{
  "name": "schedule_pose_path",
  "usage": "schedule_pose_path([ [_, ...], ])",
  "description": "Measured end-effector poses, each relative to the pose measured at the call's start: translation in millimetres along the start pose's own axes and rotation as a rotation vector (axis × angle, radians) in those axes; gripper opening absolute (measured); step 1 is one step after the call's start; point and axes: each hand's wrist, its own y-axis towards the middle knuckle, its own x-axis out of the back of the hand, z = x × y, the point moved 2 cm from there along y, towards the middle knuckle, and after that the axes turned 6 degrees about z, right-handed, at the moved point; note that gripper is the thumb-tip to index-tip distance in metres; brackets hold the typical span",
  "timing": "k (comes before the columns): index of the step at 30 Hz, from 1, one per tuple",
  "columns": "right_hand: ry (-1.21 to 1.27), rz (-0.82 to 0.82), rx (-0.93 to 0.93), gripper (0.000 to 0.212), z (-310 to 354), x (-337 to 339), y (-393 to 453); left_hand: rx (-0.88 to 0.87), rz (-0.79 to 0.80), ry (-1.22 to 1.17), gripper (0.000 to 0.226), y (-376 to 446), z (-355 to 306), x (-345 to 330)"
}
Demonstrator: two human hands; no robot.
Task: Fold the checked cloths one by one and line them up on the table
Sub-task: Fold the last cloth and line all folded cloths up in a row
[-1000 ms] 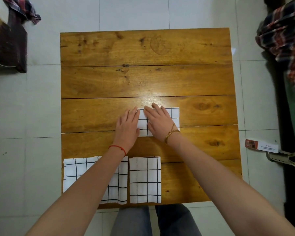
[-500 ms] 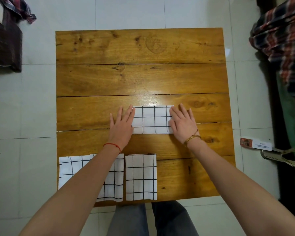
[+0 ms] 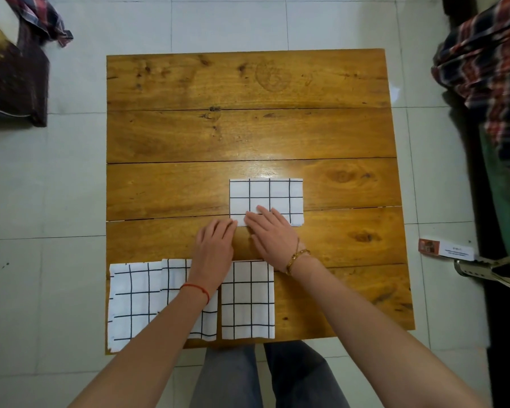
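Wooden table; small box on floor right.

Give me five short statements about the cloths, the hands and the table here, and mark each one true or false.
1. Three checked cloths lie on the wooden table. True: the middle cloth, the near-left cloth and the near-centre cloth.
2. The right hand lifts the middle cloth clear of the table. False: the cloth lies flat, and the hand rests on its near-left corner.
3. The left hand is at the middle cloth's near-left corner. True.
4. The near-centre cloth is crumpled into a ball. False: it lies as a flat folded rectangle.
5. The right wrist wears a red string. False: it wears a gold bracelet; the red string is on the left wrist.
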Motion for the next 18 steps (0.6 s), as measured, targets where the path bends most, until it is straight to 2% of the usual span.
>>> schedule_pose_path([
  [9, -0.030, 0.045, -0.052, 0.052, -31.5, -13.6, -26.3, 0.064, 0.029, -0.011, 0.053, -1.7, -0.1, 0.1],
  [14, -0.003, -0.064, -0.127, 0.051, -66.8, -13.8, -57.0, 0.074, 0.021, -0.031, 0.054, -2.1, 1.6, -1.6],
  [18, 0.011, -0.173, -0.107, 0.046, -73.6, -9.1, -57.7, 0.090, 0.022, -0.047, 0.051, 0.0, -0.1, -1.3],
])
